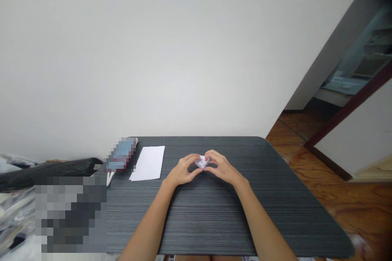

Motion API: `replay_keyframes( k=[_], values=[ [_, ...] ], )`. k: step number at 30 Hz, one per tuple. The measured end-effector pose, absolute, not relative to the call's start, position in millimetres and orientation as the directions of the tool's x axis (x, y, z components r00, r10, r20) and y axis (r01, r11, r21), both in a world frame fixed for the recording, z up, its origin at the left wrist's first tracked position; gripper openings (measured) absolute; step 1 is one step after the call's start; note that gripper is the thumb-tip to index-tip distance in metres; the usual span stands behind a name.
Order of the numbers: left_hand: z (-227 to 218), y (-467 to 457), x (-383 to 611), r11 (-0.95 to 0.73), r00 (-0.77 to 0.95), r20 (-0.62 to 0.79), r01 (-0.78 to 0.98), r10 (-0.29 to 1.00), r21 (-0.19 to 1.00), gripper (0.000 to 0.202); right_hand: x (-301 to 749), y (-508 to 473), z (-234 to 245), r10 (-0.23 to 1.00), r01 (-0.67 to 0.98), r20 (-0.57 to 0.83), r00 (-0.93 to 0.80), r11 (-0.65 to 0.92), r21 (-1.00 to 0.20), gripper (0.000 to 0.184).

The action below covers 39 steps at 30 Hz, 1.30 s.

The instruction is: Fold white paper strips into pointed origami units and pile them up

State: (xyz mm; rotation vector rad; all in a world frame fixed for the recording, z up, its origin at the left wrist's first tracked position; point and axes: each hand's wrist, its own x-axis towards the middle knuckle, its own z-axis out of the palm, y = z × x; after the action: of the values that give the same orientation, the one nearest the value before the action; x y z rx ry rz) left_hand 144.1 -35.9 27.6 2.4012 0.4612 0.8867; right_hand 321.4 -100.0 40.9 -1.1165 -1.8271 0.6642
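Note:
A small folded white paper piece (202, 162) sits between both my hands above the dark grey striped table (245, 212). My left hand (183, 171) pinches its left side with thumb and curled fingers. My right hand (221, 168) pinches the right side in the same way. Both forearms reach in from the near edge. The fingers cover much of the paper's shape.
A stack of white paper sheets (148, 163) lies left of my hands. A blurred-out object (121, 155) sits further left at the table's back corner. A dark rolled item (49, 171) and clutter lie off the left edge. Wooden floor (352, 204) and a doorway are at right.

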Motion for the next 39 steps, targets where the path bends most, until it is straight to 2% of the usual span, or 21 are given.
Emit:
replay_keyframes(
  k=[7, 15, 21, 26, 31, 35, 39],
  values=[
    [22.7, -30.9, 146.1, -0.814, 0.748, 0.485, 0.123, 0.452, 0.568, 0.025, 326.8, -98.9, 36.5, 0.890, 0.569, 0.385, -0.244, 0.453, -0.686, 0.001],
    [19.2, -31.8, 148.9, -0.799, 0.735, 0.485, 0.128, 0.474, 0.587, 0.019, 327.0, -99.0, 34.5, 0.892, 0.588, 0.377, -0.248, 0.448, -0.673, 0.008],
    [19.9, -30.9, 148.4, -0.774, 0.712, 0.485, 0.130, 0.508, 0.620, 0.016, 328.6, -98.6, 34.9, 0.884, 0.614, 0.396, -0.249, 0.460, -0.642, 0.005],
    [22.8, -31.2, 149.0, -0.721, 0.659, 0.499, 0.097, 0.564, 0.687, 0.016, 329.1, -96.4, 34.4, 0.878, 0.528, 0.444, -0.176, 0.465, -0.710, 0.009],
    [19.3, -29.7, 150.6, -0.639, 0.604, 0.473, 0.079, 0.642, 0.765, 0.016, 328.3, -92.9, 28.2, 0.892, 0.492, 0.433, -0.129, 0.437, -0.753, 0.008],
    [16.2, -28.6, 152.3, -0.543, 0.563, 0.408, 0.087, 0.719, 0.835, 0.019, 325.3, -91.0, 23.0, 0.914, 0.431, 0.404, -0.033, 0.378, -0.819, 0.013],
    [14.0, -28.3, 154.5, -0.397, 0.512, 0.329, 0.026, 0.793, 0.917, 0.030, 320.8, -86.7, 17.0, 0.939, 0.283, 0.342, 0.033, 0.319, -0.905, 0.018]
  ],
)
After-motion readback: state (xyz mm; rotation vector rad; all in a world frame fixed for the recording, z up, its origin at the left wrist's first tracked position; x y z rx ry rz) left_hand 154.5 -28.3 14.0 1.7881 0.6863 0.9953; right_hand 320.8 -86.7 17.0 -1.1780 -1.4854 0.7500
